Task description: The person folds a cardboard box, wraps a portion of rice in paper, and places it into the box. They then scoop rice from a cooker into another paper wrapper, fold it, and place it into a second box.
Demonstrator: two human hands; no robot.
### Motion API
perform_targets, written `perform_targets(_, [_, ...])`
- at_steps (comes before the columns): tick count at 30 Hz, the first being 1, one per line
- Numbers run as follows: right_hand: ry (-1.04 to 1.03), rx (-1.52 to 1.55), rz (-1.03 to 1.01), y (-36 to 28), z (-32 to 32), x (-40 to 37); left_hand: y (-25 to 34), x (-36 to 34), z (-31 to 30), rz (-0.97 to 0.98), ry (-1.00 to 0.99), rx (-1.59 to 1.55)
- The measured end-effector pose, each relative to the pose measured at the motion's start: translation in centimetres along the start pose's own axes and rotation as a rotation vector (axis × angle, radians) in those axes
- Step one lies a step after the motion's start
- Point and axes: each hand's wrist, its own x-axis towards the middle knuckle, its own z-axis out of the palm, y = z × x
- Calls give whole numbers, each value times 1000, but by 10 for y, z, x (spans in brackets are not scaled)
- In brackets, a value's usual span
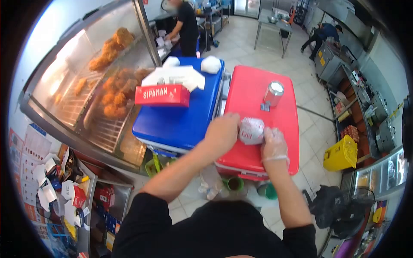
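A round bundle in white paper with red print [251, 130] rests on the red cooler lid [245, 86]. My left hand [223, 132], bare, is at its left side with the fingers curled in. On its right side, my right hand [274, 144], in a clear plastic glove, presses its fingers against the wrapper. Behind the bundle stands a silver and red can [274, 93], with a small dark printed patch [265, 107] by its base. An open red and white box [162, 95] sits on the blue cooler [172, 127], near a white wrapped bundle [211, 65].
A glass display case [99, 81] with fried food stands at the left. Beyond the blue cooler is a person in black [187, 28]; another person [322, 36] bends at the far right. A yellow bin [340, 153] and a black fan [340, 208] are at the right.
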Motion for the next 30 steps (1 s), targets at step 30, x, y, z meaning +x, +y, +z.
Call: perform_targets(30, [325,1823,570,245,-90,-128,338,-54,204,249,311,-411])
